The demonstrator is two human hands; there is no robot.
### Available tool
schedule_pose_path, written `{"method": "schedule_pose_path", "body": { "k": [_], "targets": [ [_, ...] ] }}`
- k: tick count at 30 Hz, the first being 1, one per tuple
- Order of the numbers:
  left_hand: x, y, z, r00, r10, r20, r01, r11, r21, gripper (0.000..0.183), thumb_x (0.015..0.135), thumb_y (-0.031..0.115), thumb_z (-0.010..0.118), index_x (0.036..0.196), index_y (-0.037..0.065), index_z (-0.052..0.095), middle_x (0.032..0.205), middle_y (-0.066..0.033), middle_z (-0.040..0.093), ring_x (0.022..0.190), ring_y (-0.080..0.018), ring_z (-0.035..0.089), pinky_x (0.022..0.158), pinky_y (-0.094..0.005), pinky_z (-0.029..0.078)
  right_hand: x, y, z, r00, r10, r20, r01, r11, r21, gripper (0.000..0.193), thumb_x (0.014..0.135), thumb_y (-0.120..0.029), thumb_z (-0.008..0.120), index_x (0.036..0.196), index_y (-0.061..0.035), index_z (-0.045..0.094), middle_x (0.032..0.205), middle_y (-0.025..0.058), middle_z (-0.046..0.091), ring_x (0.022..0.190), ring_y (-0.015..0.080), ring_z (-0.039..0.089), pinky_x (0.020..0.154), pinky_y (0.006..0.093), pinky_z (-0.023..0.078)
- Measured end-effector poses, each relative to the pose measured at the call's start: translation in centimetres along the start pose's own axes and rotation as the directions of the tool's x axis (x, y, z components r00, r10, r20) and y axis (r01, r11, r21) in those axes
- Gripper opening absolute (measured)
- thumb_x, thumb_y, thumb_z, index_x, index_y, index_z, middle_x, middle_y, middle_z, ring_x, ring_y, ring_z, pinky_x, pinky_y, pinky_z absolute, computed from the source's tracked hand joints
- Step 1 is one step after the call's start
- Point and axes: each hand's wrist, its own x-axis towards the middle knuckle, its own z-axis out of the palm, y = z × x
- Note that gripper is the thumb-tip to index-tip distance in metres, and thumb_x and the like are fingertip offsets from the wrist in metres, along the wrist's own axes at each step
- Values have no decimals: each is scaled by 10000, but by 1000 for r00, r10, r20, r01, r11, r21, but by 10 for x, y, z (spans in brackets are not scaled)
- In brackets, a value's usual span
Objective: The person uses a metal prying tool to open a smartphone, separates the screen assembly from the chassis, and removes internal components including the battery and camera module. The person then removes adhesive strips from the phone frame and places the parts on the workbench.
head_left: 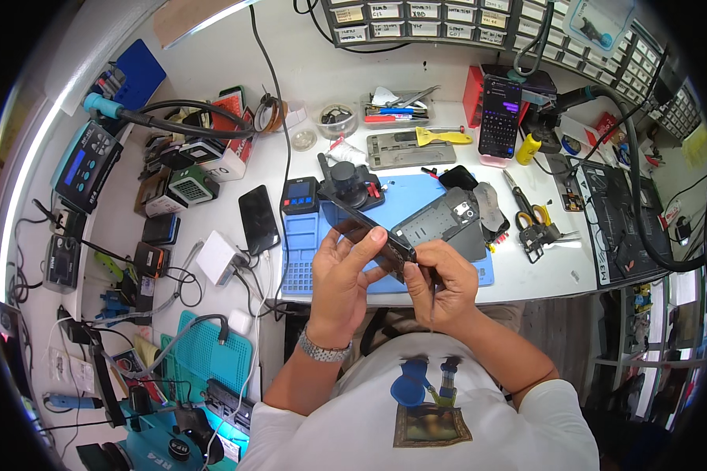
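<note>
My left hand (pixel 344 275) is closed around a dark, flat phone (pixel 375 240), its thumb lying along one face. The phone is tilted, so I see it nearly edge-on above the mat. At its lower right end, my right hand (pixel 446 286) is closed with thumb and fingers pinched together. A thin greyish sliver shows beneath those fingers, but its kind is hard to make out. Just beyond my hands, a dark phone back housing (pixel 440 224) lies on the blue work mat (pixel 404 188).
Scissors (pixel 530 206) and a yellow-handled scraper (pixel 444 136) lie beyond. A dark phone (pixel 258 220) rests left of the mat; a lit phone (pixel 500 118) stands at the back. A black mat (pixel 617 228) is at right. A cable (pixel 284 157) hangs down over the bench.
</note>
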Motion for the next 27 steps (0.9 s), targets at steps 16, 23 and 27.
{"method": "schedule_pose_path", "body": {
  "k": [16, 23, 27],
  "targets": [
    [22, -16, -26, 899, 438, 13, -420, 852, 313, 1042, 785, -76, 838, 1647, -103, 253, 1437, -165, 505, 1207, -246, 663, 903, -361, 678, -6, 14, -19, 942, 314, 118, -334, 909, 249, 188, 1112, -166, 689, 1215, -29, 766, 1269, 100, 697, 964, 122, 576, 866, 266, 483],
    [27, -39, -27, 847, 531, 30, -457, 698, 552, 1310, 726, -46, 886, 1708, -154, 26, 1591, -256, 411, 1308, -294, 611, 963, -381, 660, 9, 11, -26, 981, 188, 37, -191, 975, 114, 302, 1206, -270, 520, 1182, -36, 709, 1158, 112, 621, 1008, 180, 674, 914, 315, 541],
    [26, -43, -28, 854, 519, 27, -435, 685, 584, 1322, 716, -41, 894, 1709, -154, 28, 1592, -262, 403, 1333, -309, 594, 989, -394, 651, 2, 20, -8, 987, 163, -6, -151, 924, 352, 150, 1090, -34, 699, 1201, -37, 599, 1143, 147, 668, 948, 195, 737, 858, 324, 614]
  ]
}}
